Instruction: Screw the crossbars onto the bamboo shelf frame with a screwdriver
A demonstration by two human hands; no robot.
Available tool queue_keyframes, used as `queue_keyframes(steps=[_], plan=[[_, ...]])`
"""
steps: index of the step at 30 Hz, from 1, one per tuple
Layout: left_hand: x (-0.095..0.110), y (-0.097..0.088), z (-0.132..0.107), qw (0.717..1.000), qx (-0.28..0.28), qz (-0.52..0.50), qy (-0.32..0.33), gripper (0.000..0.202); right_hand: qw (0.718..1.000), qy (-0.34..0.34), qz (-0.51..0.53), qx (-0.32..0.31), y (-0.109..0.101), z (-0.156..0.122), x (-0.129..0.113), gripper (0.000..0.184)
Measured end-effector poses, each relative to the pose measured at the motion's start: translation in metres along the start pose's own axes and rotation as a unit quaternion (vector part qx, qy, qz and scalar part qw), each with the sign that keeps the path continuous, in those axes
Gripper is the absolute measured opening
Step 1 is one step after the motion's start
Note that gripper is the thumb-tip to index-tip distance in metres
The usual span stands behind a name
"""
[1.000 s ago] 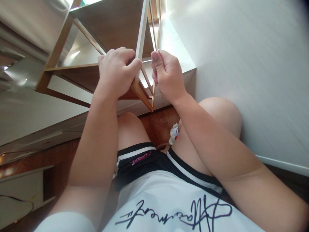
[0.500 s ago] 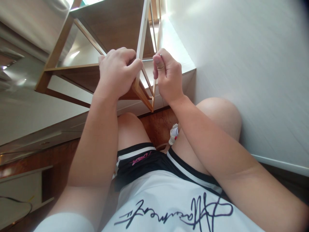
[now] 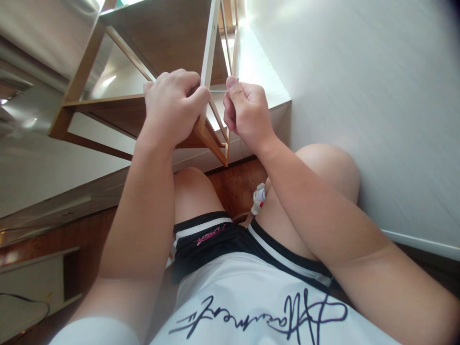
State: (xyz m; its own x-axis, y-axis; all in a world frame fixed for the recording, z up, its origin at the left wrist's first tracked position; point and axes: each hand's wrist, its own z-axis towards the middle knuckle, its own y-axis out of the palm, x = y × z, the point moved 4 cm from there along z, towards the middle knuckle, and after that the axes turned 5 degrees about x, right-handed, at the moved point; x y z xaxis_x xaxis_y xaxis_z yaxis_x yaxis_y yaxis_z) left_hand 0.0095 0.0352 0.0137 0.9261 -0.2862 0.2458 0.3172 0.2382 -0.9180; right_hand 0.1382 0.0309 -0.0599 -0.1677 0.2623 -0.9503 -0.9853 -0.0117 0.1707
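A wooden shelf rack stands tilted in front of me, its boards joined by slim uprights. My left hand is wrapped around the near upright, where a lower shelf board meets it; some of its fingers are hidden behind the wood. On the other side of that upright, my right hand pinches a thin metal hex key between thumb and fingers. The key's straight shaft reaches across to the upright, level with my left thumb. Its tip at the wood is too small to make out.
A large pale panel rises close on my right. Beneath my knees is reddish-brown wooden floor, with a white item by my right leg. A dark cable lies at lower left.
My right hand has turned about the hex key, its thumb now pointing up and left along the shaft. The left hand keeps its grip; the rack has shifted very slightly left in view.
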Motion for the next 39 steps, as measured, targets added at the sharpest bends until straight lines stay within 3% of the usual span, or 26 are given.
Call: queue_keyframes(steps=[7, 11, 14, 16, 20, 24, 33, 39], plan=[[0.000, 0.000, 0.000, 1.000, 0.007, 0.001, -0.001, 0.032, 0.984, 0.169, 0.051, -0.033, 0.001, 0.000, 0.006, 0.056], [-0.001, 0.000, 0.000, 1.000, 0.011, -0.001, -0.003, 0.032, 0.940, 0.291, 0.146, -0.097, 0.005, -0.004, 0.009, 0.047], [-0.001, 0.001, 0.000, 1.000, 0.010, -0.003, -0.001, 0.032, 0.918, 0.335, 0.168, -0.127, 0.007, -0.006, 0.011, 0.047], [-0.001, 0.000, 0.000, 1.000, 0.011, -0.004, 0.000, 0.032, 0.938, 0.299, 0.137, -0.111, 0.005, -0.003, 0.011, 0.052], [-0.001, 0.000, 0.000, 1.000, 0.005, -0.002, 0.000, 0.033, 0.992, 0.110, 0.029, -0.046, -0.003, 0.005, 0.002, 0.057], [0.000, -0.001, -0.001, 1.000, 0.005, -0.006, 0.002, 0.033, 0.995, -0.015, -0.087, -0.038, -0.010, 0.005, -0.009, 0.053], [-0.001, 0.001, 0.002, 1.000, 0.015, -0.023, -0.010, 0.034, 0.969, -0.121, -0.216, -0.015, -0.016, 0.002, -0.019, 0.039], [-0.003, 0.002, 0.002, 1.000, 0.017, -0.016, -0.011, 0.035, 0.974, -0.113, -0.196, -0.001, -0.013, 0.001, -0.016, 0.042]])
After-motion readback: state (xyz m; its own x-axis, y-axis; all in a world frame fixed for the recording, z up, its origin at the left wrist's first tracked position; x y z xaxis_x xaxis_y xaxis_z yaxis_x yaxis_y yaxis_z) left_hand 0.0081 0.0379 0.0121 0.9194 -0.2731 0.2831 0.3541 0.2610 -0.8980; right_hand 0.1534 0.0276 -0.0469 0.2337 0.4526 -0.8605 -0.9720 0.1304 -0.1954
